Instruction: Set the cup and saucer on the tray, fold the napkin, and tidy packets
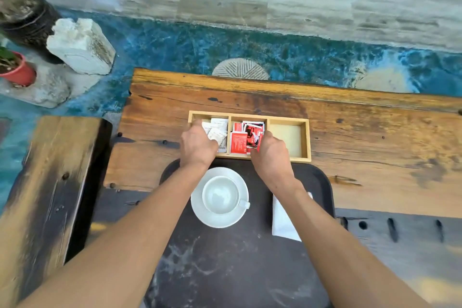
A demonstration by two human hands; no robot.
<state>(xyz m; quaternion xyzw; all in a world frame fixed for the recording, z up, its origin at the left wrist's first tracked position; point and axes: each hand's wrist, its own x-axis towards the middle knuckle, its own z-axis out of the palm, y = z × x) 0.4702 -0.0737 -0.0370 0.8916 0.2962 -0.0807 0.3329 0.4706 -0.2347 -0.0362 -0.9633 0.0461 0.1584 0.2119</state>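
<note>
Head cam: right hand (271, 157) is pinching red paper packets (238, 144) just left of it; left hand (197, 146) is gripping white paper packets (220, 124).

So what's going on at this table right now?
A person is tidying packets in a wooden box. The left hand is on the white packets in the left compartment; the right hand pinches red packets in the middle one. The cup sits on its saucer on the black tray, with the napkin beside it.
</note>
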